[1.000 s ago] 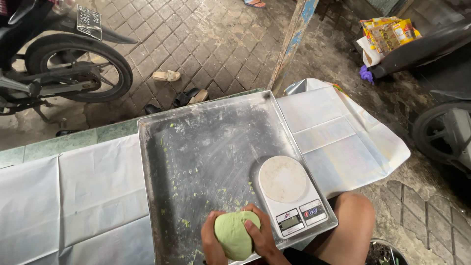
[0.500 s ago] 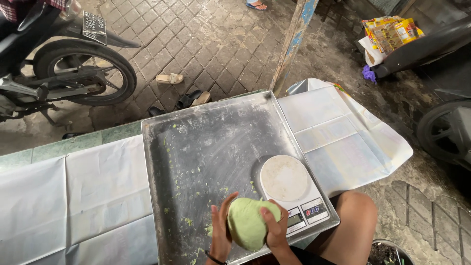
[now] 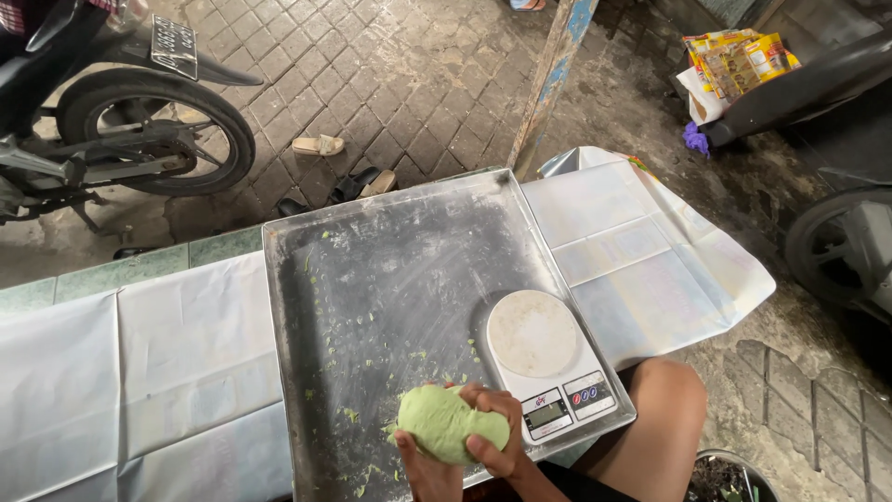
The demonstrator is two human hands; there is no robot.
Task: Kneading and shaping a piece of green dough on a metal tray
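Between both palms, at the near edge of the metal tray point(image 3: 390, 270), sits a lump of green dough point(image 3: 444, 424). Right hand point(image 3: 497, 429) wraps it from the side, fingers curled tight; left hand point(image 3: 423, 469) seems to support it below, partly hidden. Just right of this grip stands a white kitchen scale point(image 3: 548, 363). The dough is being shaped; further kneading calls for firm, even pressure.

Green dough point(image 3: 444, 423) over metal tray point(image 3: 390, 270)
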